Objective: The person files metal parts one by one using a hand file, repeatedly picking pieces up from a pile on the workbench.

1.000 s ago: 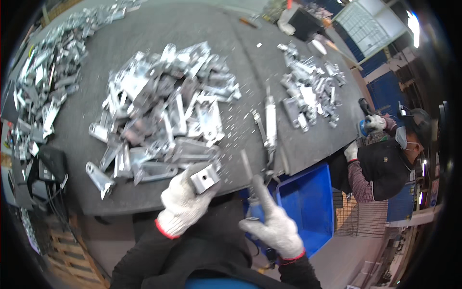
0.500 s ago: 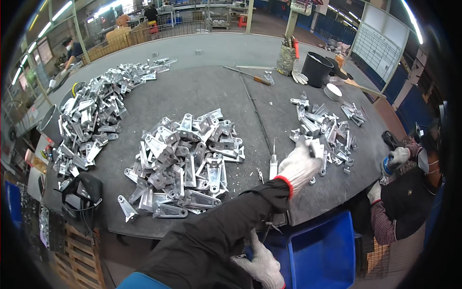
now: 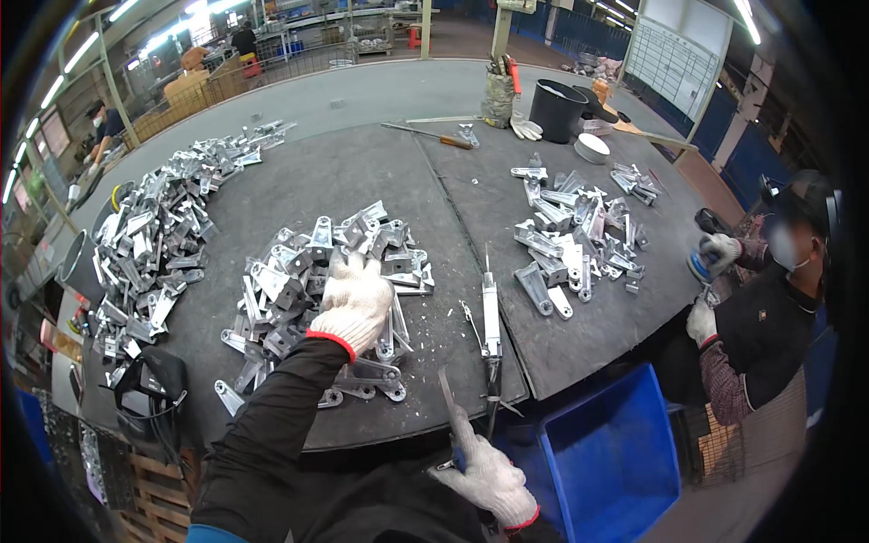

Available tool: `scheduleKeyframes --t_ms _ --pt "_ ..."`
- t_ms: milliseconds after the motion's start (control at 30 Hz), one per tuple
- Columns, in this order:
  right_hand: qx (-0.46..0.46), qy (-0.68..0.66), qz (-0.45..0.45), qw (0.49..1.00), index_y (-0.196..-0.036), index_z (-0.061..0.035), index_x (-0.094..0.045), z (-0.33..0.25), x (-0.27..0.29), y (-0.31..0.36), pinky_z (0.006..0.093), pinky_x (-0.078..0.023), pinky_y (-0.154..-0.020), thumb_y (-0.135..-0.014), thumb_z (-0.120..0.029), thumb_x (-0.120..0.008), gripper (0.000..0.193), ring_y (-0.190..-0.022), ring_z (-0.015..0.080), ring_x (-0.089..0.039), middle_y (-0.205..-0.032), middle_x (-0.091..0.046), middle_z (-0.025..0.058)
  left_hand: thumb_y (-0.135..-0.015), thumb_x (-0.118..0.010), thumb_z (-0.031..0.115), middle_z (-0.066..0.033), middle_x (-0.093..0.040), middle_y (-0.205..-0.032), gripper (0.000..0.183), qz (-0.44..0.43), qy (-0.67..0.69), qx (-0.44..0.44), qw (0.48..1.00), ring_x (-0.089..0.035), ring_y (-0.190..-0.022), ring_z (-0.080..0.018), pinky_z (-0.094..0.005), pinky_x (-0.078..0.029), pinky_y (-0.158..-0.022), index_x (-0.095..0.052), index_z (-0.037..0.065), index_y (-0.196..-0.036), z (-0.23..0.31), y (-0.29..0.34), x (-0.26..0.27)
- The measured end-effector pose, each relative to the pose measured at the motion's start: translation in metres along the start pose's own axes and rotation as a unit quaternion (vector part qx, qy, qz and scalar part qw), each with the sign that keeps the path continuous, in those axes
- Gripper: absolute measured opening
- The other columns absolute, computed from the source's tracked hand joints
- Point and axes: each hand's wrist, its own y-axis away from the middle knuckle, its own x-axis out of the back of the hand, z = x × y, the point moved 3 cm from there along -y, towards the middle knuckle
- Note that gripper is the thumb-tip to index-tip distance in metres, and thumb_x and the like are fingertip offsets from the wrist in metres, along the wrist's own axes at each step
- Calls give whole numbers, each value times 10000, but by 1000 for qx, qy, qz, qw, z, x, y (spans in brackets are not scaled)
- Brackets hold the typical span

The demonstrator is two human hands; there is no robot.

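My left hand, in a white knit glove with a red cuff, reaches onto the middle heap of silver metal brackets. Its fingers stretch over the parts, slightly apart, and the tips are partly lost among them. Low at the table's front edge, my gloved right hand is closed round a narrow flat-bladed tool, blade pointing up and away; blue shows at its grip. Between the heaps lies a slim light-coloured tool with a thin rod tip. A smaller group of brackets lies to the right.
Another bracket heap spreads along the left. A blue bin stands below the front edge, right of my right hand. A co-worker handles a part at the right. A black bucket and a wooden-handled tool are at the back.
My left hand has moved from the right group to the middle heap. Light brackets now lie at the right group's near side. The right hand's blade has come into view; the whole view has shifted.
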Motion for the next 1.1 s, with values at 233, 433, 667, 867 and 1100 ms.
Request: scheduleKeyframes --t_ms 233,433,667,867,1100 --pt "11 31 74 997 -1583 -198 -128 2 -18 1 524 -507 -910 -809 -399 -741 1008 -1056 481 -623 -1056 -629 284 -734 -709 103 -84 -645 -1074 223 145 224 69 961 -634 -1026 -330 -407 -540 -821 -618 103 -937 16 73 68" --pt "66 -52 128 988 -1584 -147 -190 -8 -22 5 439 -488 -992 -796 -264 -773 987 -1185 380 -607 -1320 -572 273 -530 -794 92 -72 -619 -989 500 260 275 38 925 -634 -935 -327 -438 -526 -763 -638 149 -1002 36 158 50" --pt "49 -121 -3 991 -1581 -74 -176 -59 -18 30 373 -521 -934 -692 -353 -884 1170 -1101 283 -653 -1390 -550 201 -624 -753 12 -115 -650 -1020 522 236 545 130 794 -656 -884 -325 -390 -543 -780 -657 112 -1127 55 179 -14" --pt "75 -56 33 995 -1548 1 -235 -71 -20 52 359 -535 -907 -684 -345 -906 1147 -1064 264 -663 -1319 -592 223 -682 -639 -125 -155 -655 -1129 547 187 796 3 576 -667 -1039 -251 -354 -542 -889 -611 -17 -1217 63 167 -40" --pt "77 -4 47 996 -1536 -13 -276 -74 -8 65 361 -506 -991 -809 -264 -816 940 -1192 297 -632 -1366 -568 234 -808 -728 -42 -109 -698 -1047 601 113 826 67 548 -687 -948 -178 -311 -561 -845 -514 -22 -1369 74 163 -41"
